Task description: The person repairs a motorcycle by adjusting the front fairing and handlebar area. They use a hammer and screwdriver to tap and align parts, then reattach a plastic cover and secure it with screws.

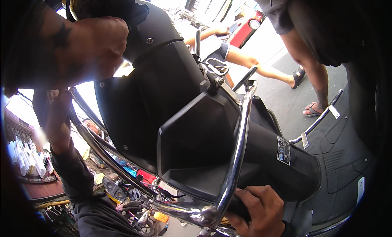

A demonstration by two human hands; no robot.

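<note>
A scooter's black plastic leg shield fills the middle, with a chrome guard bar running across it. My right hand is closed, thumb and fingers curled round a black plastic part beside the bar's lower bend. At the left, my left hand is raised near another chrome tube. Its fingers are partly hidden and blurred, so its grip is unclear. Above it, a co-worker's closed fist on a tattooed forearm presses near the scooter's upper end. A metal carabiner-shaped hook sits by the bar's top.
The black ribbed footboard lies to the right, edged by a chrome rail. Beyond it are people's sandalled legs and a red car. Hanging white items and parked motorbikes stand at the left and below.
</note>
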